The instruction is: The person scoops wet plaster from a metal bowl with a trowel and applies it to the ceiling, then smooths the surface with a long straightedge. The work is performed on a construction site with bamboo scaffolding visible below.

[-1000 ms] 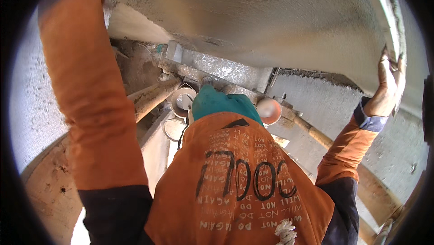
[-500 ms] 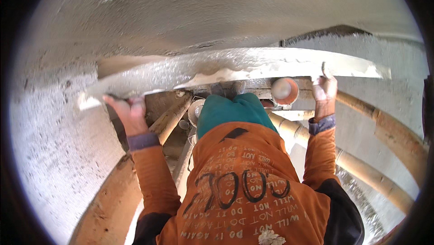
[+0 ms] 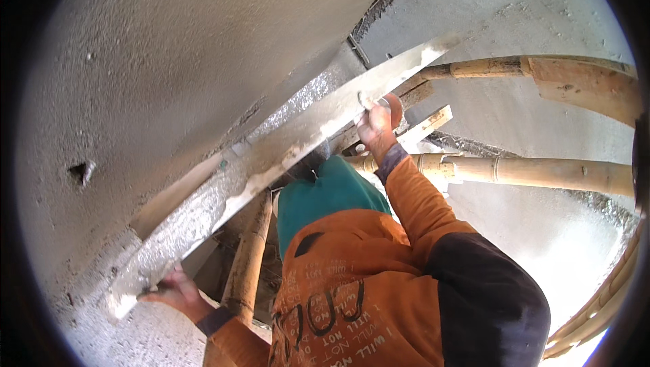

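Note:
A long, pale plasterer's straightedge [image 3: 318, 123] runs diagonally from the lower left to the upper right, close to the grey wall. Wet grey mortar [image 3: 196, 214] coats much of its length, with an uneven pale edge on the near side. My left hand [image 3: 177, 292] grips it near its lower left end, fingers partly hidden beneath it. Farther up, my right hand [image 3: 377, 125] is closed on its near edge. An orange-rimmed bucket [image 3: 395, 111] shows just behind my right hand, mostly covered by it.
The plastered wall [image 3: 162, 76] fills the upper left and has a small hole [image 3: 82, 173]. Thick bamboo poles [image 3: 562, 173] cross at the right, and another bamboo pole [image 3: 249, 258] stands below the straightedge. A wooden plank [image 3: 582, 89] lies at the upper right.
My view has turned, so the straightedge now slants instead of lying nearly level. Both hands keep their hold on it; the left appears lower in view and the right nearer the middle.

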